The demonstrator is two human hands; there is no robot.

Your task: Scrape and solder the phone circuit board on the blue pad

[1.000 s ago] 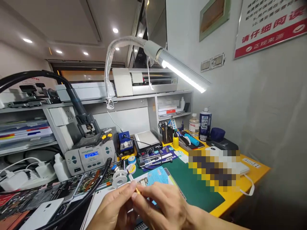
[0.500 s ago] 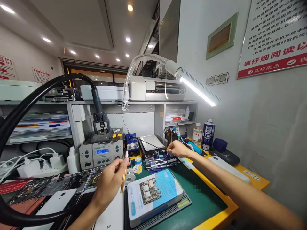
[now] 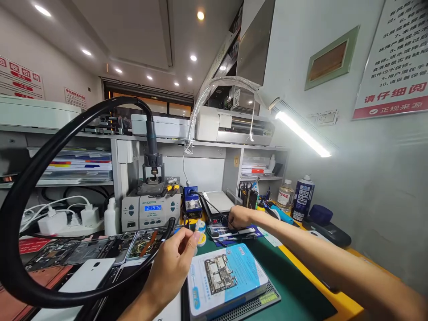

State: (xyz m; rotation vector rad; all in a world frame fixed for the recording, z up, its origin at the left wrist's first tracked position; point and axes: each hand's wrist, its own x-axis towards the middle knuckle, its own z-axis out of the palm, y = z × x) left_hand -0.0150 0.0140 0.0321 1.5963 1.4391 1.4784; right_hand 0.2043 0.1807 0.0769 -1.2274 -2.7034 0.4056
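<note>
My left hand [image 3: 175, 256] is pinched closed around a slim gold-shafted tool with a whitish end [image 3: 198, 226]. That end pokes up above my fingertips, while the shaft is hidden behind the hand. Farther off, my right hand [image 3: 239, 217] has its fingers curled down at a tool tray [image 3: 219, 232], in front of a flat-topped device [image 3: 217, 200]. What those fingers grip, if anything, is hidden. Below and between both hands lies a blue-and-white box [image 3: 227, 276] with a circuit board pictured on it. It rests on a perforated dark plate [image 3: 270, 298].
A black hose [image 3: 20, 178] arches across the left side, over phone parts [image 3: 73, 249]. The hot-air station [image 3: 150, 214] stands behind my left hand. A bottle [image 3: 285, 196] and a spray can [image 3: 303, 198] are at right. A lit lamp [image 3: 302, 133] hangs overhead.
The view has turned left. My left hand has come nearer the round tins, and the tool's gold shaft no longer shows. My right hand has dropped lower, its fingers curled down at the tray.
</note>
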